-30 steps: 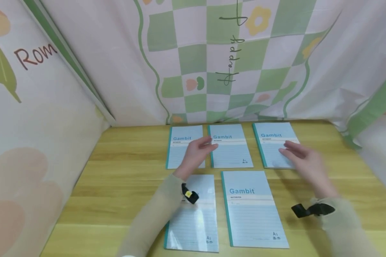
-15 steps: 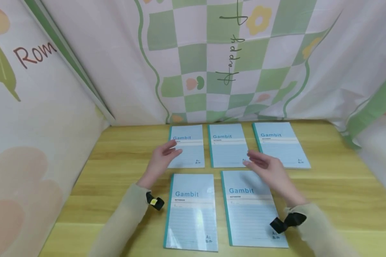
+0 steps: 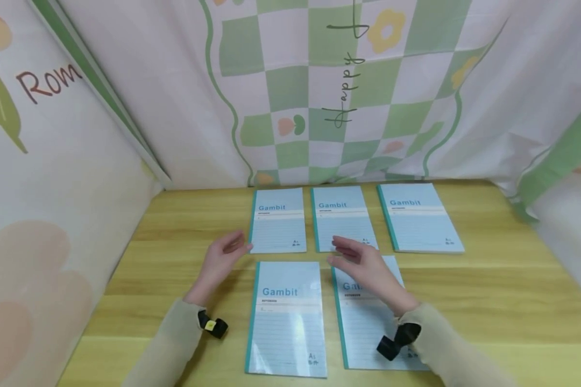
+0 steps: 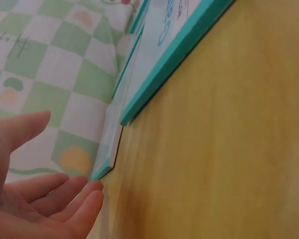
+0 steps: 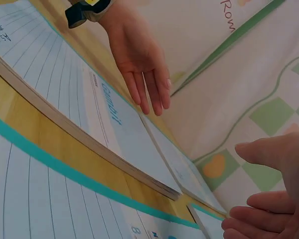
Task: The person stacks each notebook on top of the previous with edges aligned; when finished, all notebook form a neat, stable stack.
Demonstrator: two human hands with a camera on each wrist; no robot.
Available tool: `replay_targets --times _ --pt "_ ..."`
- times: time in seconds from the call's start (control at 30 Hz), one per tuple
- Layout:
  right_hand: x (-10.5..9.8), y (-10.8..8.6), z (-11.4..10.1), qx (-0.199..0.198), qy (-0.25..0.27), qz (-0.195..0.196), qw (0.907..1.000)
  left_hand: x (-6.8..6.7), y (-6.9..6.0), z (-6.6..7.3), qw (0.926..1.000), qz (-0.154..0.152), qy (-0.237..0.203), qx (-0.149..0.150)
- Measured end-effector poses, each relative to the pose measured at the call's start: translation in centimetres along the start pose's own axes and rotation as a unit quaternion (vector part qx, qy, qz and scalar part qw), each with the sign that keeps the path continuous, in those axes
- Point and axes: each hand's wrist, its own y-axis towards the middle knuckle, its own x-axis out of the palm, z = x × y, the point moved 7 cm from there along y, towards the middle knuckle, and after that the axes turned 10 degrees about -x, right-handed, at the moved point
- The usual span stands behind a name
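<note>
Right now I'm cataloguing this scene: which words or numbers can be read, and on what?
"Gambit": five notebooks; the right hand partly covers one.
"NOTEBOOK": near left notebook.
"A5": its lower corner.
"Happy": back curtain.
"Rom": left curtain.
Too small: print beneath "NOTEBOOK" and "A5".
Cut off: lettering above "Happy".

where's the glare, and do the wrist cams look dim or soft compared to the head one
Head view: glare streaks the near-left notebook; left wrist view: tabletop grain looks soft; right wrist view: dim, fabric backdrop greyed.
</note>
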Motion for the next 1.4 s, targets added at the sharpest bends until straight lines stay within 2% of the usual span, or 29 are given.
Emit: replay_targets --times 0.27,0.63,0.87,1.4 --pt "2.9 1.8 -0.4 0.020 0.045 -0.023 0.9985 0.1 0.4 -0.8 0.9998 -0.003 0.004 -0.017" --pt "5.0 3.7 -0.2 0.064 0.059 -0.022 0.9959 0.5 0.7 -1.2 0.9994 0.001 0.019 -0.028" --pt "5.3 4.0 -0.2 0.087 0.052 -0.013 0.9947 0.7 0.8 -1.0 0.9992 0.009 0.024 -0.029" --pt "5.3 4.0 0.4 0.103 0.078 -0.003 0.9916 0.7 0.7 -0.6 0.9983 0.043 -0.007 -0.039"
